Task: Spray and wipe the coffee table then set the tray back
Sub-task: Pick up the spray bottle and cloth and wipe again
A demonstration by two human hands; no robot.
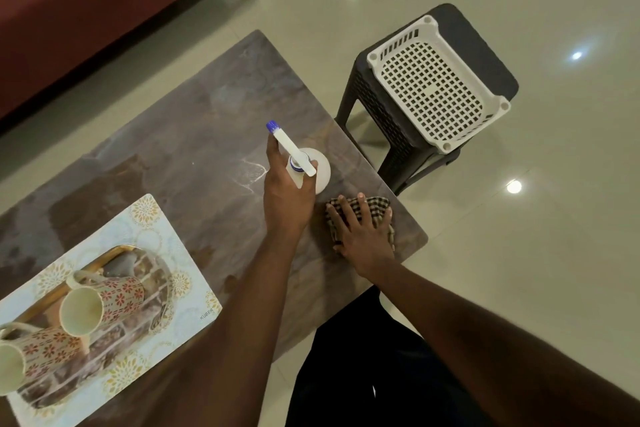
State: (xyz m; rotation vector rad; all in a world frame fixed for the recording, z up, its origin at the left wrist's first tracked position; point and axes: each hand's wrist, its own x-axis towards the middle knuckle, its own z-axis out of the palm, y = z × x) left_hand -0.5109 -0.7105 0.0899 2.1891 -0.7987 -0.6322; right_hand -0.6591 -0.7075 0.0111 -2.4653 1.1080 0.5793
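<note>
A: Which step is in hand?

B: Spraying, by the look of it. The left hand (284,198) has its grip clenched around the spray bottle (304,166), nozzle aimed across the table (194,149). The right hand (360,236) lies flat, fingers released, pressing the checked cloth (374,208) near the table's right corner.

A: Next move?

B: Probably wiping the wetted area. The tray (114,256), carrying two mugs (100,305), sits on a placemat (152,218) marked "KUBER" at the table's left end.

White perforated basket (438,83) on a dark plastic stool (391,121) beyond the fingers, red sofa (86,10) far left, glossy tiled floor (519,253)
</note>
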